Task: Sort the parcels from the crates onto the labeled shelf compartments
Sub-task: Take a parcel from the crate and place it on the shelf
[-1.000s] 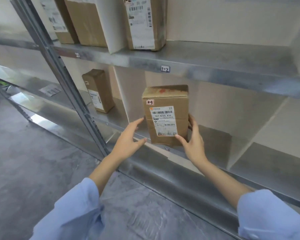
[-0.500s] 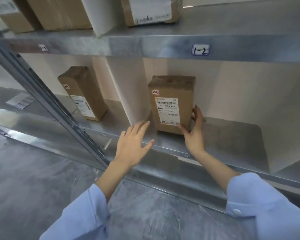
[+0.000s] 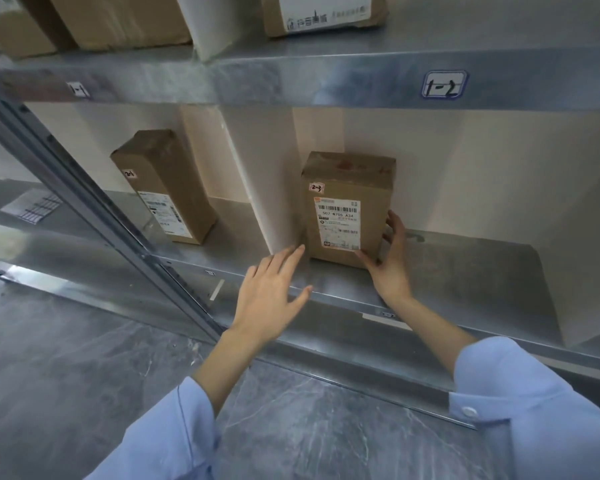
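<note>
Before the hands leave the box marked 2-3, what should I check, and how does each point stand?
1. parcel upright on the shelf: ok.
2. Parcel's base behind the shelf's front edge: ok.
3. compartment label matches 2-3: cannot tell, it is blurred.
4. left hand off the parcel: ok, open and apart from it.
5. right hand let go: not ok, thumb and fingers hold the parcel's lower right edge.
</note>
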The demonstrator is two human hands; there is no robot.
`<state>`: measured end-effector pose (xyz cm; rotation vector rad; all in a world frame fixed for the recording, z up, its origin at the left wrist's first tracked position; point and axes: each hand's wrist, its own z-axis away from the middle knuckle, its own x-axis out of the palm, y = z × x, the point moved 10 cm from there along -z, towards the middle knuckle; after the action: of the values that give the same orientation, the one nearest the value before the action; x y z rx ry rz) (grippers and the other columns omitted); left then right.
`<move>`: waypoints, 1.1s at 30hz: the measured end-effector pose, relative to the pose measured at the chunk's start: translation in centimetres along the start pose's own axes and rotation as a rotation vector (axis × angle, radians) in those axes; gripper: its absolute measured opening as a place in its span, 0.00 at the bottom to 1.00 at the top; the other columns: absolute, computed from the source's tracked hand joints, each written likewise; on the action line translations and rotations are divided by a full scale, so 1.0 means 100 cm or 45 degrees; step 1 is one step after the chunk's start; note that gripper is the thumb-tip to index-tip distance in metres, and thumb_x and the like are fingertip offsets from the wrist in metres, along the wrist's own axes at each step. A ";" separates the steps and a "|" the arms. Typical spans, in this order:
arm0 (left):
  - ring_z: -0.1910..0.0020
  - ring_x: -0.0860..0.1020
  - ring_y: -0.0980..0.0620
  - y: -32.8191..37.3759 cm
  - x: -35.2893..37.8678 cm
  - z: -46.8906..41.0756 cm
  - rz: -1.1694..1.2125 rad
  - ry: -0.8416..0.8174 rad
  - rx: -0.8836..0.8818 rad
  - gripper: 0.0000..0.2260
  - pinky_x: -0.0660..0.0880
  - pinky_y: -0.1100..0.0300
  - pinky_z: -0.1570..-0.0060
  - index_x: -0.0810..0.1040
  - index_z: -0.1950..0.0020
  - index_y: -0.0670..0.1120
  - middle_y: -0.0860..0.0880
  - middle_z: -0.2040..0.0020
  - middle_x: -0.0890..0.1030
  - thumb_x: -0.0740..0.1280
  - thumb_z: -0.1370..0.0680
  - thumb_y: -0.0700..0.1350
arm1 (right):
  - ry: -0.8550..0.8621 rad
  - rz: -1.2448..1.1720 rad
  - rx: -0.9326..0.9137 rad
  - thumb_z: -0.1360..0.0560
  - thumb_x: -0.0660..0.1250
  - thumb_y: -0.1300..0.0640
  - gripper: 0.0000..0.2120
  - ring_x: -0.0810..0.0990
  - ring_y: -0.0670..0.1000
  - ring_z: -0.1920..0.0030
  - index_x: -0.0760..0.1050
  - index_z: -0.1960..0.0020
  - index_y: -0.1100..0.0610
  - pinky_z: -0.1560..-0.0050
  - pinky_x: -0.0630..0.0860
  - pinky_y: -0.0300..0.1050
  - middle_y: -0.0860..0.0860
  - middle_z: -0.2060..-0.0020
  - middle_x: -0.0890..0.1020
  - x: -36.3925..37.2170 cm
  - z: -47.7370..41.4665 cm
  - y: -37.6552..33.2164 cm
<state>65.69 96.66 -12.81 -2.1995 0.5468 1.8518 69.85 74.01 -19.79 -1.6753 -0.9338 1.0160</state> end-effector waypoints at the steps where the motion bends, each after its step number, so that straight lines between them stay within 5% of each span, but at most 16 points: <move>1: 0.32 0.70 0.51 0.000 0.000 0.001 -0.005 -0.004 0.003 0.31 0.67 0.57 0.39 0.60 0.22 0.52 0.53 0.27 0.69 0.51 0.23 0.63 | -0.008 0.019 0.005 0.28 0.76 0.61 0.43 0.70 0.41 0.33 0.54 0.23 0.52 0.32 0.71 0.48 0.42 0.30 0.66 -0.001 0.000 0.000; 6: 0.31 0.69 0.51 0.011 -0.004 0.003 0.004 -0.033 0.034 0.31 0.67 0.56 0.38 0.60 0.22 0.51 0.52 0.26 0.68 0.53 0.22 0.62 | -0.057 0.182 0.030 0.28 0.76 0.59 0.40 0.67 0.49 0.30 0.57 0.23 0.51 0.31 0.70 0.55 0.46 0.28 0.65 -0.013 0.008 0.000; 11: 0.31 0.69 0.50 0.044 -0.019 -0.005 0.026 -0.045 0.115 0.30 0.67 0.55 0.39 0.62 0.22 0.50 0.51 0.26 0.68 0.55 0.22 0.61 | -0.042 0.490 0.037 0.24 0.71 0.51 0.31 0.70 0.57 0.31 0.63 0.25 0.52 0.37 0.70 0.48 0.54 0.30 0.69 -0.053 0.026 -0.027; 14: 0.31 0.70 0.48 0.082 -0.029 -0.017 0.037 -0.069 0.182 0.31 0.68 0.53 0.39 0.65 0.24 0.50 0.50 0.26 0.69 0.51 0.23 0.63 | -0.154 0.883 0.117 0.22 0.62 0.39 0.32 0.68 0.58 0.30 0.56 0.22 0.44 0.43 0.76 0.57 0.51 0.27 0.66 -0.086 0.040 -0.038; 18: 0.30 0.69 0.47 0.147 -0.040 -0.027 0.031 -0.089 0.301 0.32 0.67 0.52 0.38 0.64 0.23 0.51 0.49 0.26 0.70 0.47 0.23 0.64 | -0.230 1.210 0.208 0.22 0.53 0.32 0.34 0.65 0.58 0.28 0.49 0.20 0.43 0.36 0.71 0.56 0.50 0.23 0.61 -0.144 0.065 -0.050; 33: 0.26 0.64 0.51 0.480 -0.068 0.062 0.159 -0.161 0.833 0.38 0.61 0.54 0.33 0.57 0.21 0.54 0.52 0.22 0.63 0.38 0.28 0.68 | 0.163 1.273 0.415 0.21 0.57 0.35 0.33 0.59 0.55 0.24 0.52 0.20 0.43 0.30 0.66 0.55 0.49 0.22 0.58 -0.446 0.240 -0.100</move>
<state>39.39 56.48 -3.76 -1.6343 1.0974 1.5461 30.07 44.06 -6.22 -1.8875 0.2351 1.5589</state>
